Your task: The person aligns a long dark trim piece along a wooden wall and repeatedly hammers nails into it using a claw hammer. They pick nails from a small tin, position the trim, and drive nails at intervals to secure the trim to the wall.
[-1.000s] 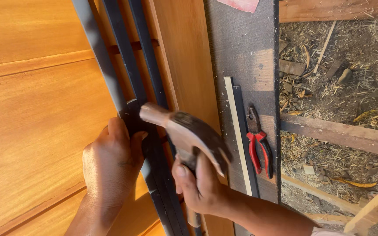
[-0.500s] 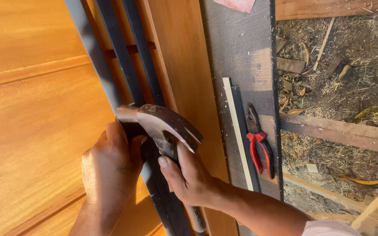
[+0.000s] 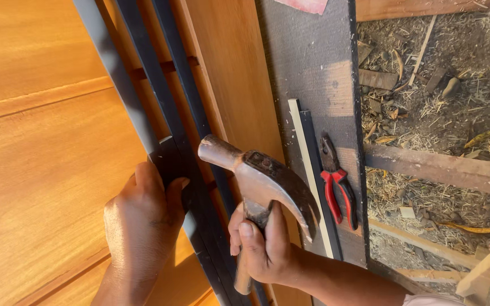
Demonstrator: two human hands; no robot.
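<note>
Right hand [image 3: 265,249] wrapped tight around the neck of a steel claw hammer with worn wooden handle [image 3: 259,181], fingers curled shut just under the head, thumb laid along the front; the grip is choked high, handle end poking out below the fist. Hammer head lies roughly crosswise, striking face pointing up-left toward the left hand, claw curving down-right. Left hand [image 3: 143,224] rests flat on the orange-brown wooden door panel [image 3: 41,170], fingers pressed together and bent over a small dark block [image 3: 168,161] held against the dark grey metal rails [image 3: 160,102]; whether the fingertips pinch anything smaller cannot be told. The block sits just up-left of the hammer face, near but apart from it, and the left hand is the one on it. The rails' long axis runs from top-left to the bottom edge of the panel, steeply slanted. Further right, on a grey weathered plank [image 3: 319,73], lie a pale flat wooden strip [image 3: 308,170] and red-handled pliers [image 3: 336,187], both parallel to the plank's right edge. Beyond that edge, ground littered with straw and wood scraps [image 3: 443,113].
</note>
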